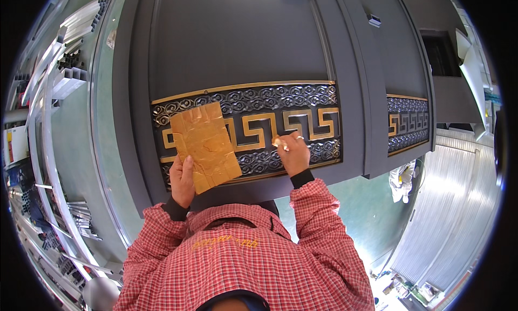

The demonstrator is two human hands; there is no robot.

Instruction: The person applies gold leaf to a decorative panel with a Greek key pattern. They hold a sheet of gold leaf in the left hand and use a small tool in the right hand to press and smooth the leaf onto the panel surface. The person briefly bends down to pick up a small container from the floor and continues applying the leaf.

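Observation:
My left hand (182,182) grips a creased piece of brown cardboard (208,146) by its lower left edge, thumb on top. The cardboard lies over the left part of a decorated band on a dark grey door panel (237,38). My right hand (295,157) is closed in a pinch on a small pale wad (279,143), too small to tell what it is made of. It rests against the band, beside a gold Greek-key shape (261,120). Rows of dark embossed swirls (259,95) run above and below the key pattern, with gold strips along the edges.
A second grey panel (396,68) with a similar band stands to the right. Metal profiles (70,81) are stacked on racks at the left, beyond a strip of green floor (89,143). Ribbed translucent sheets (445,197) and a white bundle (402,181) lie at the right.

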